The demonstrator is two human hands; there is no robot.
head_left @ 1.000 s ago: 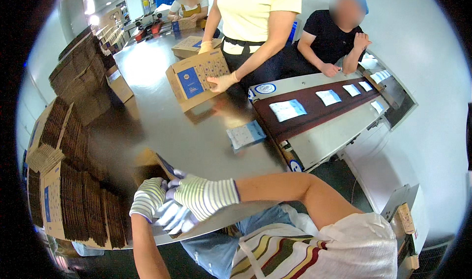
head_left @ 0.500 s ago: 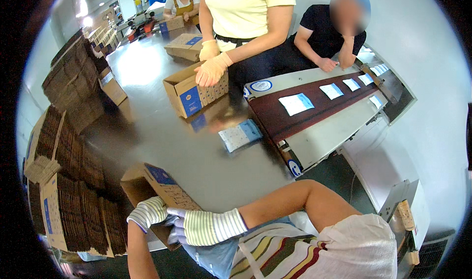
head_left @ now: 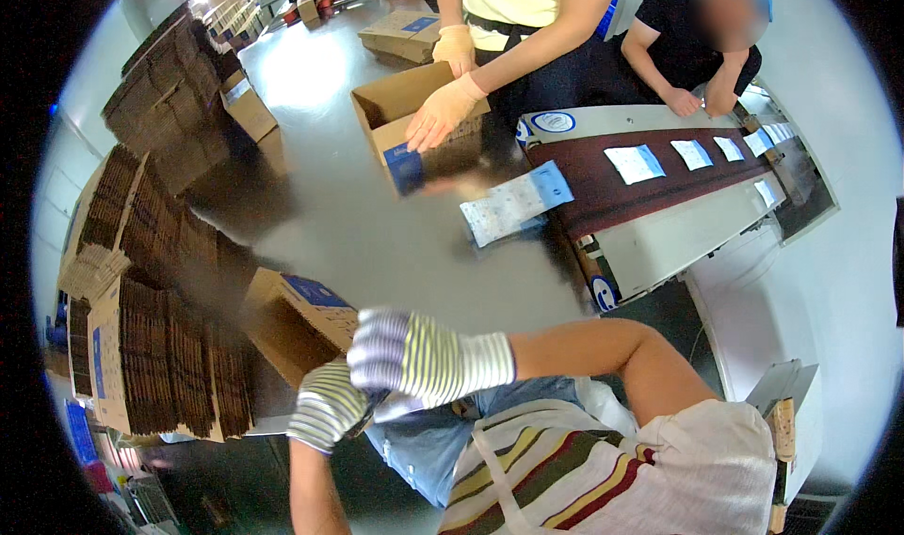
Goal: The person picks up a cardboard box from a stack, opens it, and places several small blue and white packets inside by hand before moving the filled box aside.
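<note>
My left hand (head_left: 330, 408) and my right hand (head_left: 416, 354) wear white gloves with yellow-green and dark stripes. They meet in front of my body, at the table's near edge. The right fingers curl into a fist over the left hand's fingers, which are mostly hidden. Whatever lies between them, if anything, I cannot make out. Just beyond them an open cardboard box (head_left: 282, 337) with a blue patch lies on the metal table, its opening toward me. Further right, a white and blue packet (head_left: 513, 203) lies at the conveyor's near end, over what looks like another.
Stacks of flattened cartons (head_left: 174, 351) line the left side. A conveyor (head_left: 650, 196) with a dark red belt carries several packets. Across the table, a co-worker's gloved hands (head_left: 443, 111) touch another open box (head_left: 386, 106). A person in black (head_left: 687, 55) leans by the conveyor.
My hands have drawn back from the box opening and come together, the right one now higher. A packet has come off the belt's end. The co-worker's box is turned more open; the whole view has shifted.
</note>
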